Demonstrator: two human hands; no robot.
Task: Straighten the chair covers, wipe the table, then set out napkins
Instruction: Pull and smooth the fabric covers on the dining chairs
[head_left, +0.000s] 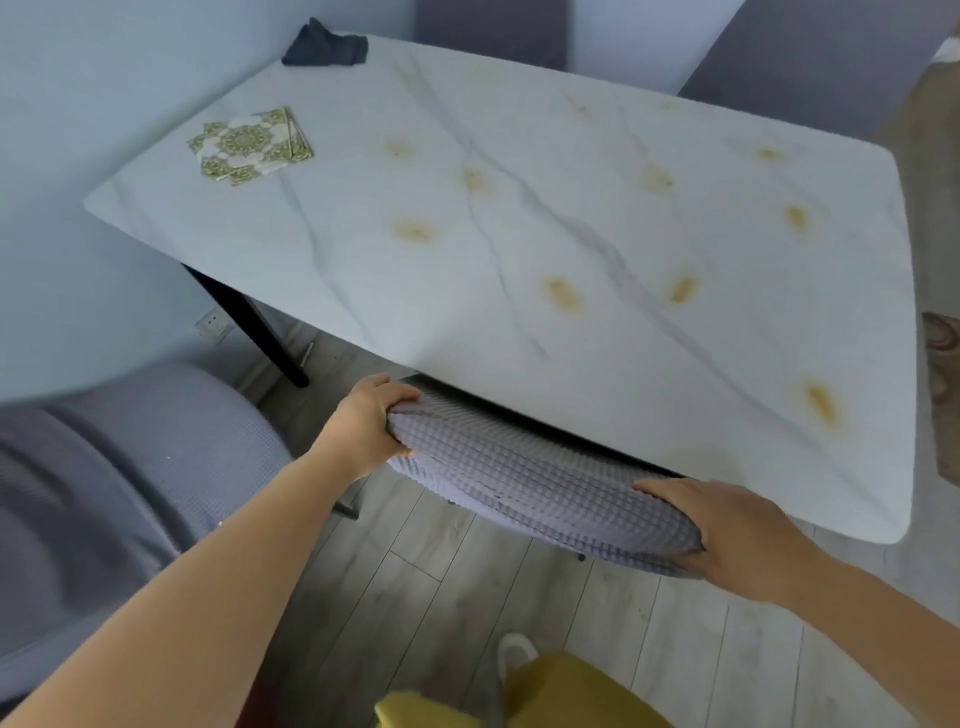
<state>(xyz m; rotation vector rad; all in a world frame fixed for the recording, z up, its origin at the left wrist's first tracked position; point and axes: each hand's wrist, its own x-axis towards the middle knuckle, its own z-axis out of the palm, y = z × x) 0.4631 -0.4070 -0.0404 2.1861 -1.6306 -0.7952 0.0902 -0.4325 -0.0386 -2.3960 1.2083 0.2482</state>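
chair cover (540, 483): at 6 o'clock, tucked under table (519, 208) edge | hands: your left hand (363, 426) grips its left corner, right hand (727, 530) wraps its right end | handling: soft, light, stretchy waffle fabric; pull from corners, likely slips if pinched mid-span
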